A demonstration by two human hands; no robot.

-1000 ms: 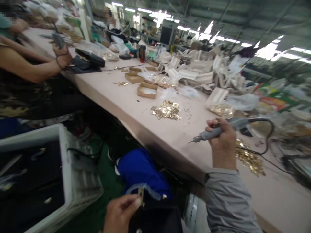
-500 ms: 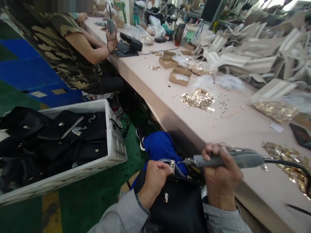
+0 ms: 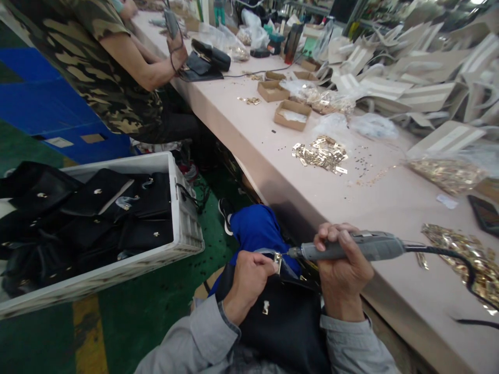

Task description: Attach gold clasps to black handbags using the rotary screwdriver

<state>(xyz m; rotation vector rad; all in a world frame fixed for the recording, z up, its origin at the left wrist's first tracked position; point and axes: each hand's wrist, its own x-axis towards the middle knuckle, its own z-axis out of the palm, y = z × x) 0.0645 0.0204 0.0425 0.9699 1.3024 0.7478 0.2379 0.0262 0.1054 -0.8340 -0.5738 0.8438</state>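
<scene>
A black bag (image 3: 286, 324) with a small gold clasp (image 3: 265, 307) on its front lies across my lap. At its upper edge my left hand (image 3: 251, 278) is closed, pinching a gold metal plate (image 3: 278, 263) between thumb and fingers. My right hand (image 3: 343, 267) wraps round a grey electric screwdriver (image 3: 358, 247), held level and pointing left. Its bit is at the plate, close to my left fingertips; whether it touches a screw is too small to tell. A black cable runs from the tool's back end to the right.
Gold plates (image 3: 322, 154) and tiny dark screws lie on the table (image 3: 257, 150) beside cardboard boxes (image 3: 292, 115). More gold pieces (image 3: 463, 254) and a phone (image 3: 483, 214) are at right. A grey crate (image 3: 187, 228) of black bags stands left. A co-worker (image 3: 97, 67) sits beyond it.
My right hand has brought the screwdriver left, so its bit has closed the gap to the gold plate. My left hand still pinches the plate in nearly the same place.
</scene>
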